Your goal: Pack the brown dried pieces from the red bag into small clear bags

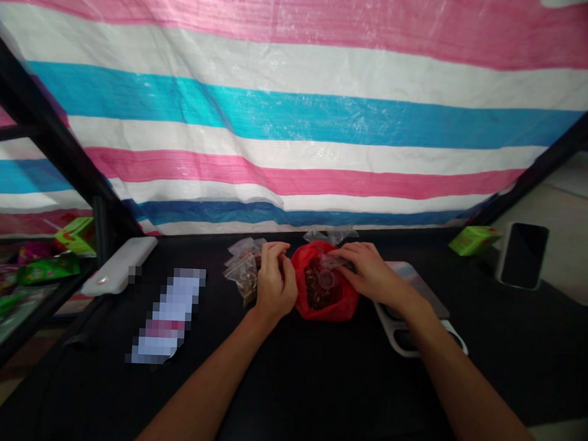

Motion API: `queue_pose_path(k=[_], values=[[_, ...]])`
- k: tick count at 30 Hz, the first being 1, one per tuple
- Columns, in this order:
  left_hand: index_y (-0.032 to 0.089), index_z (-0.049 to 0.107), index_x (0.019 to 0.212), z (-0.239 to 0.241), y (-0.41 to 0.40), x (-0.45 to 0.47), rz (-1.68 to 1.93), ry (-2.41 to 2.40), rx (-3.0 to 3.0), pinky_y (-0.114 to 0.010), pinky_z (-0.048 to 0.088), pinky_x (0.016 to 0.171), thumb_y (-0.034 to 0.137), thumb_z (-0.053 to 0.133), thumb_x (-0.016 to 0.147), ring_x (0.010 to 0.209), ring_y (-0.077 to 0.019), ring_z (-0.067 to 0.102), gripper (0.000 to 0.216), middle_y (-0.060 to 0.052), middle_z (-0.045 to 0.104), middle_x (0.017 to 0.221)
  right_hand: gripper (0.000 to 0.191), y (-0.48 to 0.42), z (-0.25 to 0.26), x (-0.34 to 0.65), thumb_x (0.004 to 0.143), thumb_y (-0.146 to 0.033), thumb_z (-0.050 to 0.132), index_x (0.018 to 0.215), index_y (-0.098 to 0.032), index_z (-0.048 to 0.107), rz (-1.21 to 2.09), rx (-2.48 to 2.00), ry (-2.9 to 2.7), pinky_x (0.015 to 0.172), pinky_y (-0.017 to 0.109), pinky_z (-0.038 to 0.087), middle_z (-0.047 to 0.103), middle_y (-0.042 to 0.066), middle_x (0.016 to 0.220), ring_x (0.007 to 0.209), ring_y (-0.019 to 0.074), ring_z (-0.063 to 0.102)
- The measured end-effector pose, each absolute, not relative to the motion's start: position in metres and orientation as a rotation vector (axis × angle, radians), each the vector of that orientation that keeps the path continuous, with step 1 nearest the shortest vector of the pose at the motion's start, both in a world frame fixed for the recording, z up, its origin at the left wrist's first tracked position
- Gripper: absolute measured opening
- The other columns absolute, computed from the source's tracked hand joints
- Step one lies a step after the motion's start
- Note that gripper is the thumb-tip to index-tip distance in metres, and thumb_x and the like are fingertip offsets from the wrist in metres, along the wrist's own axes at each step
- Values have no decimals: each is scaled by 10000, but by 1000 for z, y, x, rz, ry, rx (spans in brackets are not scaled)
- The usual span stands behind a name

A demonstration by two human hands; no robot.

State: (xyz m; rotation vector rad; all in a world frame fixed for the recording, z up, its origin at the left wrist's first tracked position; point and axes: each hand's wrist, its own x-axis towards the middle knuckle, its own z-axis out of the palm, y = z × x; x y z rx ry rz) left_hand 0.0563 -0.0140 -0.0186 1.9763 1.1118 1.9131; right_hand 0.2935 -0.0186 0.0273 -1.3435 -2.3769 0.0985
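A red plastic bag (345, 308) stands open on the black table, with brown, dried-looking bits (315, 291) inside. My right hand (367, 269) reaches over its right rim, fingers closed on a clear plastic scoop (326, 279) whose round end is down in the bag. At the bag's left side is my left hand (276, 281), fingers curled and thumb close to the red rim; what they grip, if anything, is hidden. Just left of that hand lie several small zip bags (243, 270), some with brown contents.
Under my right forearm sits a flat scale (405, 342). A phone (522, 255) stands at the right beside a green box (474, 240). To the left are a white device (121, 265) and a blurred-out sheet (167, 319). Striped sheeting (298, 117) hangs behind the table.
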Motion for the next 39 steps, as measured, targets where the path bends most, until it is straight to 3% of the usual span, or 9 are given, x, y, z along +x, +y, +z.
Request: queue_pose_path(k=[7, 14, 32, 39], values=[[195, 527, 1187, -18, -15, 57, 1927, 1080, 1968, -356, 510, 832, 136, 413, 990, 948, -192, 558, 235, -93, 534, 1074, 433, -18, 21, 292, 927, -98, 514, 1293, -294, 640, 201, -1200, -2266, 985, 445, 492, 628, 85, 1174, 1114, 267, 576], [201, 528, 1186, -18, -13, 57, 1926, 1096, 1941, -352, 505, 832, 169, 414, 999, 942, -195, 560, 222, -88, 533, 1056, 222, -24, 23, 294, 886, -122, 592, 1058, -252, 646, 272, -1261, -2247, 917, 431, 508, 659, 76, 1069, 1037, 271, 590], [208, 537, 1175, -23, -9, 55, 1884, 1106, 1895, -360, 482, 855, 176, 418, 995, 936, -193, 562, 218, -78, 540, 1052, 423, -29, 20, 279, 945, -231, 631, 1362, -285, 594, 310, -1247, -2234, 963, 437, 507, 663, 87, 1186, 1068, 266, 604], [213, 520, 1196, -27, -9, 54, 1835, 1104, 1865, -336, 481, 826, 184, 383, 1014, 883, -173, 565, 230, -68, 536, 1039, 678, -30, 17, 280, 891, -106, 624, 1508, -321, 446, 294, -1229, -2237, 1019, 503, 473, 615, 96, 1245, 1157, 294, 533]])
